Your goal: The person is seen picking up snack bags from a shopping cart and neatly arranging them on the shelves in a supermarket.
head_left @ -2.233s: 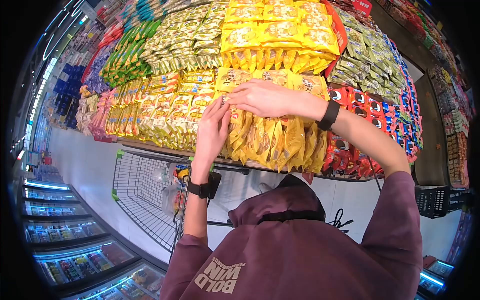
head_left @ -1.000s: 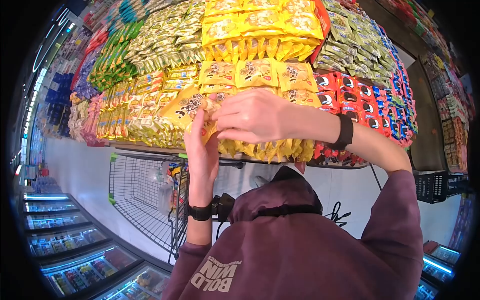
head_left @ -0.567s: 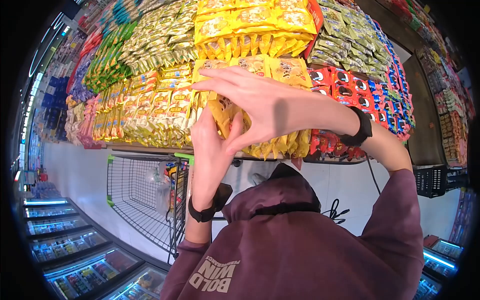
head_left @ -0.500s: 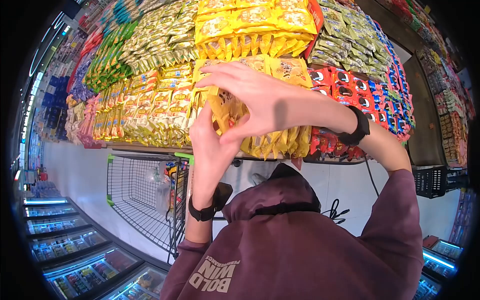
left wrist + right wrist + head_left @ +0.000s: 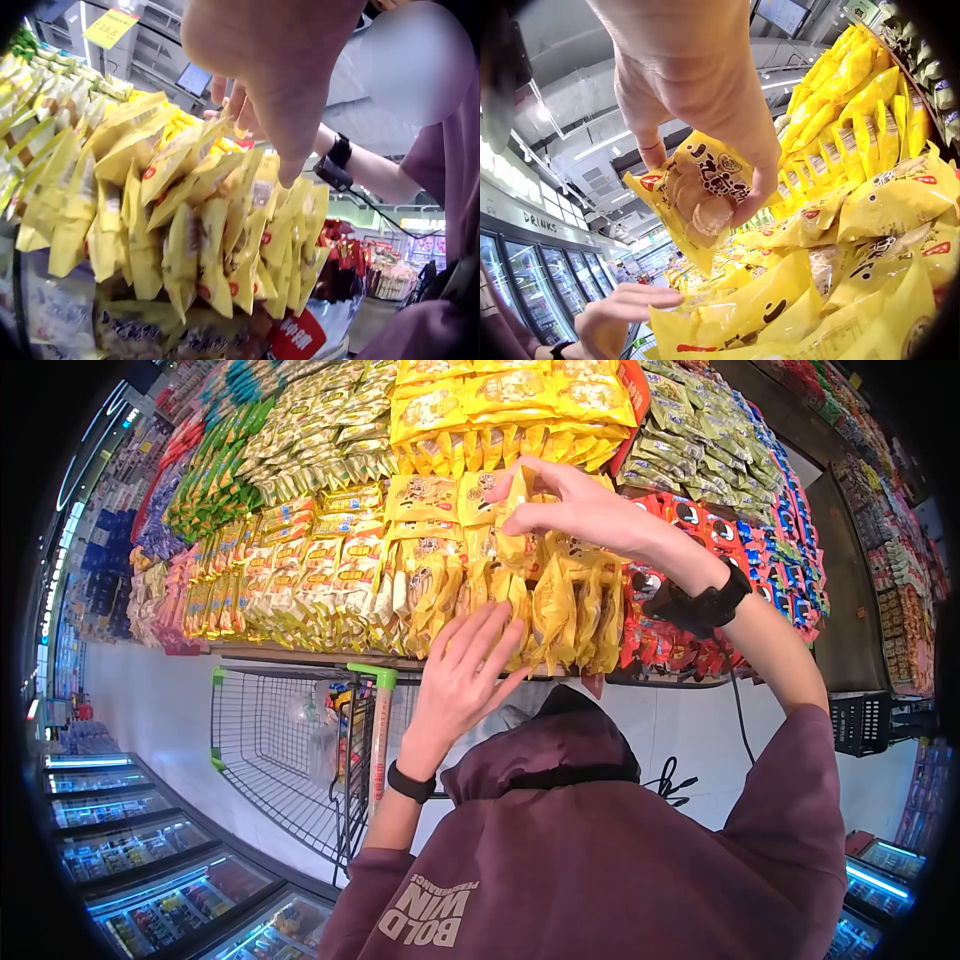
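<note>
My right hand (image 5: 580, 510) holds a yellow snack bag by its edges between thumb and fingers, above the yellow bags on the display. In the right wrist view that bag (image 5: 697, 191) hangs tilted, round biscuits showing through its clear window, with the right hand (image 5: 694, 90) over it. My left hand (image 5: 465, 675) is at the front edge of the yellow bag rows (image 5: 555, 615), fingers spread and relaxed, holding nothing. Upright bags (image 5: 214, 247) stand close beneath the left hand (image 5: 274, 60) in the left wrist view; whether it touches them I cannot tell.
A wire shopping cart (image 5: 275, 745) stands below the display at the left, goods at its near end. Red bags (image 5: 690, 525) lie right of the yellow ones, green-white packets (image 5: 320, 600) to the left. A black basket (image 5: 862, 725) is at the far right; freezers (image 5: 130, 815) line the lower left.
My hands have moved apart. The right hand has gone right and up the display with a yellow bag; the left has dropped back toward the front edge, its fingers now spread and free of the bag.
</note>
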The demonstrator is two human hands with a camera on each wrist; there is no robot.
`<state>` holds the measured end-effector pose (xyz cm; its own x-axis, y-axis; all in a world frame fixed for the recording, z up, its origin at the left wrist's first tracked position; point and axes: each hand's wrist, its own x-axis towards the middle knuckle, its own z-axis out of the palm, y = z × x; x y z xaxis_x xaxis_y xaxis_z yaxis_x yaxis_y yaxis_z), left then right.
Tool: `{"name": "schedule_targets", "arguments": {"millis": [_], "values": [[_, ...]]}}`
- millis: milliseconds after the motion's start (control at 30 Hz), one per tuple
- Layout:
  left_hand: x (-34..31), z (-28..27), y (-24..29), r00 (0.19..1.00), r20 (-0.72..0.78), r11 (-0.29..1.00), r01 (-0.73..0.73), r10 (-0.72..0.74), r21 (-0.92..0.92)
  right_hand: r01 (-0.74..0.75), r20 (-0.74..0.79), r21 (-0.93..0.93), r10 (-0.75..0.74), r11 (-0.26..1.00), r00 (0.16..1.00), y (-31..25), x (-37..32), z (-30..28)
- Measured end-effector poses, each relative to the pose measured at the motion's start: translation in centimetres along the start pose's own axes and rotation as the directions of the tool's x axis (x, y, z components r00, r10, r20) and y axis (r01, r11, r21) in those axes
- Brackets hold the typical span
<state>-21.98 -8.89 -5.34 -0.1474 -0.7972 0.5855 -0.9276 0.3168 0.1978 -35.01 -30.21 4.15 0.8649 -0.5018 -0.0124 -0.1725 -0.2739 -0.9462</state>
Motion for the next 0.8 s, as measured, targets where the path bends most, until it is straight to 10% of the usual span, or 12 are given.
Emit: {"name": "schedule_targets", "arguments": {"millis": [67,400,600,800], "values": [[-0.3,0.9,-0.6,0.987,0.153,0.998,-0.061,0.055,0.034,-0.057,0.064,-0.032,0.059,0.998,0.996,1.1,0.1,-0.2],[0.7,2.5,-2.4,1.000,-0.007,0.998,-0.019,0.020,0.068,-0.057,0.262,0.012,0.052,0.998,0.964,3.6,0.1,0.5],[0.6,2.2,-2.6,1.000,0.008,0.998,-0.028,0.027,0.055,0.081,0.331,-0.290,0.021,0.954,0.943,3.9,0.2,0.5],[0.4,2.5,-2.6,1.000,-0.011,0.999,-0.016,0.016,0.051,0.114,0.199,-0.319,-0.051,0.941,0.979,2.5,0.3,0.0]]}}
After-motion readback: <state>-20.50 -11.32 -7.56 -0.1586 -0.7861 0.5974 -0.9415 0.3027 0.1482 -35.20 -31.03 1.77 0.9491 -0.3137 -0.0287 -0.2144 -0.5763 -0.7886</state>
